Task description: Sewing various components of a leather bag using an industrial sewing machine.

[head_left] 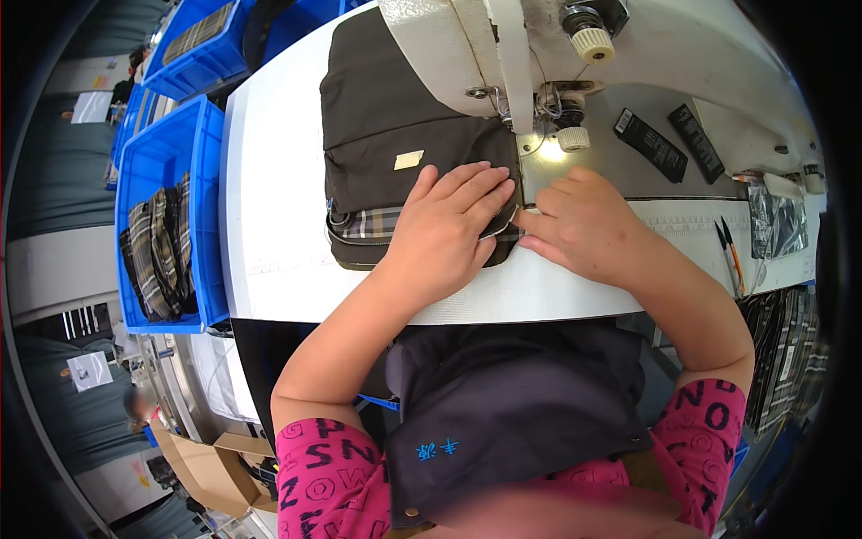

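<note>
Your left hand [453, 220] rests flat on the dark fabric piece [368, 175], fingers extended and close together; your right hand [588, 225] is curled at that piece's right edge, thumb and forefinger apart at the base, but contact's partly hidden, so can't tell if it pinches anything. Piece sits on the white table [278, 180], left of your right hand, long axis running away from you, right edge leading up toward the sewing machine [449, 54].

a sewing workshop: a white sewing machine [453, 45] stands over a white desk [287, 292] with a ruler strip [700, 219], blue plastic bins [212, 225] beside it hold plaid cloth pieces [162, 247], and more plaid fabric [779, 346] shows near the desk's right end.
</note>
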The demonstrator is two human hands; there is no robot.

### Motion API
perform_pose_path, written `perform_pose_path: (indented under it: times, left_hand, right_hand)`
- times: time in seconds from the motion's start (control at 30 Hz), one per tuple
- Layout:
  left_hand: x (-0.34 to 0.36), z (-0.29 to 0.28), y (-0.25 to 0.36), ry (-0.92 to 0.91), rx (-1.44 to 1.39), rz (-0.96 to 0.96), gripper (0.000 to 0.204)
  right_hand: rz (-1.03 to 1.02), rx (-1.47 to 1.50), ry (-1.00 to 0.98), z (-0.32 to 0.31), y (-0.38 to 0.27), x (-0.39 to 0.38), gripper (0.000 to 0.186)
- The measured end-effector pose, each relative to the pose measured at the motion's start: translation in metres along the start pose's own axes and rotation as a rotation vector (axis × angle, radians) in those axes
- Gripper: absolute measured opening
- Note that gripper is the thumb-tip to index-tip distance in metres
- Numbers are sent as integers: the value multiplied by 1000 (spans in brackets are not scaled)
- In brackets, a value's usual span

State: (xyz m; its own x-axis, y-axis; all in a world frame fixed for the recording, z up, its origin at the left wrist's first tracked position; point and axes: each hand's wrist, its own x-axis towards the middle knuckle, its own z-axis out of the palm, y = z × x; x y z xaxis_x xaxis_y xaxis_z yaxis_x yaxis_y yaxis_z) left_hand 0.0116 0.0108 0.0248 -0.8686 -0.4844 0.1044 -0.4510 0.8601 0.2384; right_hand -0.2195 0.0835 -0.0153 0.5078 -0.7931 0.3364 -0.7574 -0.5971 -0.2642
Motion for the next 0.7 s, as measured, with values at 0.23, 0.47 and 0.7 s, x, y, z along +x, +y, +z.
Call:
perform_pose_path:
  times: [0.23,0.47,0.7]
  left_hand:
    - [2,6,10,9,22,-37,67]
    - [2,11,11,38,52,-32,66]
    - [17,16,-4,79,72,-37,63]
  right_hand:
    - [-18,-2,-1,-1,0,1,25]
    - [-6,6,7,-2,-4,1,25]
    - [21,-11,25,-4,-5,6,33]
